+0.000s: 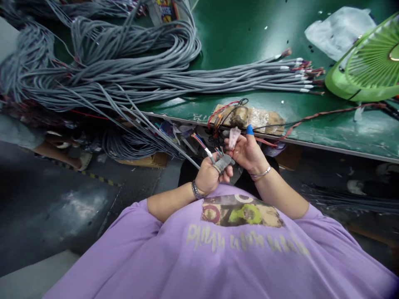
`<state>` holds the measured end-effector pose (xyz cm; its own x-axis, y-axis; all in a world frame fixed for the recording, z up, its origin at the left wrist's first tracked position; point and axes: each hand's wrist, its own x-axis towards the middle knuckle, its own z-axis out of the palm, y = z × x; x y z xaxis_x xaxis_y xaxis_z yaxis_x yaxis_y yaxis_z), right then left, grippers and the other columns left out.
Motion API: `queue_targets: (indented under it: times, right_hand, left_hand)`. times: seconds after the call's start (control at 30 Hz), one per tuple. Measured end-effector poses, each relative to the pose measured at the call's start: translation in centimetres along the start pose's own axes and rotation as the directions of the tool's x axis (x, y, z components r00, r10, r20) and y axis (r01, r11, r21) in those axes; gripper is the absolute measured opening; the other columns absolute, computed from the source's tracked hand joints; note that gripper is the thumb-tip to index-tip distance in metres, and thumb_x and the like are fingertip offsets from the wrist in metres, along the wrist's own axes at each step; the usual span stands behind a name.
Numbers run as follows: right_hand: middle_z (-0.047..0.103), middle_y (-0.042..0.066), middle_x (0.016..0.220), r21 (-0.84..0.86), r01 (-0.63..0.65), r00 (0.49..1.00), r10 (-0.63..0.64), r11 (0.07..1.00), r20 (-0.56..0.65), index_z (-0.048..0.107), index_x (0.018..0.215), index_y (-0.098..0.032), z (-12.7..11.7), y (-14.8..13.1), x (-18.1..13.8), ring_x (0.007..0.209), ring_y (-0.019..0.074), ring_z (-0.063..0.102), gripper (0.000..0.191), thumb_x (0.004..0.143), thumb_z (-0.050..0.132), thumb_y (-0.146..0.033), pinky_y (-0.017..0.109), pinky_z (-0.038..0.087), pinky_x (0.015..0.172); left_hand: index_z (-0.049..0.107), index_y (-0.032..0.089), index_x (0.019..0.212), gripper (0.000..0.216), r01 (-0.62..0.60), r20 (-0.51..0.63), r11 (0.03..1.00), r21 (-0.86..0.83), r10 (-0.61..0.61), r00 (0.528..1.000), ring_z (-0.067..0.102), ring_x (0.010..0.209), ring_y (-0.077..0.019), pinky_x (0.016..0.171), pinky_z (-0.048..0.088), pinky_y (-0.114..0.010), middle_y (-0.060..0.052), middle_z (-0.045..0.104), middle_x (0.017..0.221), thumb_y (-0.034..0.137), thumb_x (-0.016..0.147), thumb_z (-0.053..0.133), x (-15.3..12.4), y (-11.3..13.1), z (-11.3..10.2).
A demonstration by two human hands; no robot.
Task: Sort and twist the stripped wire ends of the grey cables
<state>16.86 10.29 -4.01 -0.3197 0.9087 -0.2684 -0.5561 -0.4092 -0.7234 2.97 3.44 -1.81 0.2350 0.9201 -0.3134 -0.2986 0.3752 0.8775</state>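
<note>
My left hand (208, 176) is closed around a grey cable (187, 155), whose stripped end fans out in thin coloured wires (198, 140) above a white band. Shorter coloured wires (219, 152) stick up beside its thumb, which has a grey wrap (222, 163). Close by on the right, my right hand (249, 155) has its palm turned up, thumb raised apart from the curled fingers. Blue tape (249, 130) covers that thumb's tip and a pale pink wrap (233, 138) covers a finger. Its fingertips are near the short wires; a small red bit there is unclear.
Long bundles of grey cable (131, 79) lie across the green table (237, 25). A soldering-stained board (264, 119) with black and red leads sits at the front edge. A green fan (370, 62) and a clear plastic bag (339, 31) are on the right. Coiled cable (137, 143) lies below.
</note>
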Motion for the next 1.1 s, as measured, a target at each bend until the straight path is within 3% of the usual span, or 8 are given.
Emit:
queue_targets:
  times: [0.2, 0.43, 0.63, 0.87, 1.1]
  right_hand:
    - [0.071, 0.002, 0.079, -0.020, -0.005, 0.999, 0.004, 1.000, -0.037, 0.066, 0.085, -0.021, 0.5, -0.7, -0.4, 0.061, 0.0120, 0.058, 0.034, 0.087, 0.057, -0.054, 0.024, 0.047, 0.056]
    - [0.071, 0.004, 0.080, -0.019, 0.105, 0.992, -0.106, 0.994, -0.061, 0.067, 0.084, -0.019, 0.1, 0.6, 0.1, 0.062, 0.0115, 0.060, 0.050, 0.080, 0.063, -0.069, 0.024, 0.048, 0.057]
    - [0.069, 0.000, 0.072, 0.197, -0.055, 0.998, 0.058, 0.979, -0.007, 0.064, 0.075, -0.019, 0.9, 0.9, 0.7, 0.055, 0.0102, 0.057, 0.050, 0.078, 0.065, -0.069, 0.024, 0.050, 0.053]
    - [0.069, -0.002, 0.065, 0.232, -0.015, 0.993, 0.042, 0.973, -0.114, 0.064, 0.072, -0.018, 1.3, 0.7, 1.0, 0.048, 0.0083, 0.056, 0.041, 0.080, 0.070, -0.058, 0.022, 0.048, 0.049]
    - [0.069, -0.001, 0.067, 0.228, -0.012, 0.994, 0.037, 0.974, -0.106, 0.063, 0.074, -0.019, 1.0, 1.0, 1.1, 0.048, 0.0086, 0.055, 0.044, 0.078, 0.070, -0.062, 0.023, 0.047, 0.049]
  left_hand:
    - [0.052, 0.018, 0.078, 0.044, -0.052, -0.068, 0.999, -0.013, 0.051, 0.996, 0.052, 0.035, -0.0064, 0.033, 0.025, -0.017, 0.003, 0.063, 0.054, 0.056, 0.071, 0.073, 0.5, 0.1, 0.2]
    - [0.053, 0.018, 0.080, 0.044, -0.063, -0.072, 0.998, -0.012, 0.062, 0.995, 0.052, 0.036, -0.0065, 0.033, 0.026, -0.017, 0.004, 0.061, 0.054, 0.056, 0.071, 0.073, 1.0, 0.1, 0.4]
    - [0.054, 0.017, 0.078, 0.047, -0.075, -0.097, 0.997, 0.020, 0.077, 0.992, 0.051, 0.036, -0.0058, 0.033, 0.025, -0.016, 0.004, 0.062, 0.055, 0.059, 0.070, 0.072, 1.1, -0.1, 0.5]
    - [0.053, 0.017, 0.078, 0.048, -0.074, -0.106, 0.996, 0.057, 0.080, 0.991, 0.051, 0.036, -0.0053, 0.034, 0.025, -0.017, 0.004, 0.062, 0.056, 0.061, 0.071, 0.071, 1.3, -0.7, 0.1]
    - [0.054, 0.017, 0.079, 0.047, -0.061, -0.115, 0.996, 0.072, 0.069, 0.991, 0.051, 0.036, -0.0058, 0.034, 0.026, -0.017, 0.004, 0.062, 0.056, 0.059, 0.071, 0.072, 1.5, -0.9, 0.0]
